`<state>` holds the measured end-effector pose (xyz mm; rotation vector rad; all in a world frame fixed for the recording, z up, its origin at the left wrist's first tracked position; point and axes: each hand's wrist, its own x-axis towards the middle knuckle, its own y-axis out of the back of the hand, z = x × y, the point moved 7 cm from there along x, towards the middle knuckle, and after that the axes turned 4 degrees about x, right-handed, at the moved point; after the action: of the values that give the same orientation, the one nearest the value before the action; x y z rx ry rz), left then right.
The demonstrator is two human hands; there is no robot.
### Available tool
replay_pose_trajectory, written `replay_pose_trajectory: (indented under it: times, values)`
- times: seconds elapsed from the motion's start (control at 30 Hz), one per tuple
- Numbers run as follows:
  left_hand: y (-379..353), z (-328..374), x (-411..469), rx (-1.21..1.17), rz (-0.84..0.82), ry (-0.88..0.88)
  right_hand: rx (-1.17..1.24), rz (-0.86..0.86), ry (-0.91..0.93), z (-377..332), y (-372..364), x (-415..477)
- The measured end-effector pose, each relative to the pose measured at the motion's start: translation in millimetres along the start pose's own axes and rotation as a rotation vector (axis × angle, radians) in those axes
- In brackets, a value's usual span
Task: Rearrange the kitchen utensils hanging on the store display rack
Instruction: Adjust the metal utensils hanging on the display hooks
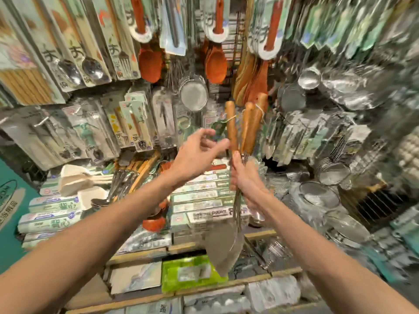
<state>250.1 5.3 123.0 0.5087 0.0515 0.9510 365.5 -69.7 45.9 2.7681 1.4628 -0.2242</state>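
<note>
Firmly, the right hand (243,177) wraps round the metal shanks of three steel spatulas with brown wooden handles (248,128). It holds them upright in front of the wire display rack (229,49), handles up, with the broad pointed blades (226,243) hanging below the wrist. The left hand (199,152) sits just beside the bundle, fingers loose and spread, its fingertips at the leftmost handle but not closed on anything. Thin string loops (260,108) are tied at the handle tops, and these are probably what must go over a hook. To do this well, the left hand should single out one loop and hold it wide. The right should steady the bundle and hold the blades clear of the round mesh strainers (193,92) and orange-brown wooden spoons (149,61) hanging behind.
</note>
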Motion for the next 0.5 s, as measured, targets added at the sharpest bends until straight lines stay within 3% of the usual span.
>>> replay_pose_trajectory:
  times: [0.1, 0.2, 0.37, 0.5]
  values:
    - [-53.3, 49.3, -1.4, -0.247, -0.063, 0.077, -0.087, -0.073, 0.041, -19.3, 38.9, -25.5]
    - [-98.6, 91.0, -11.9, -0.364, -0.025, 0.051, -0.193, -0.085, 0.09, -38.7, 81.7, -49.6]
    - [-136.6, 134.9, -28.0, -0.381, 0.068, 0.004, -0.338, -0.095, 0.215, -75.2, 132.8, -80.4]
    - [-145.4, 159.0, -21.1, -0.419, 0.054, -0.046, -0.28, -0.12, 0.249, -98.6, 147.5, -85.6]
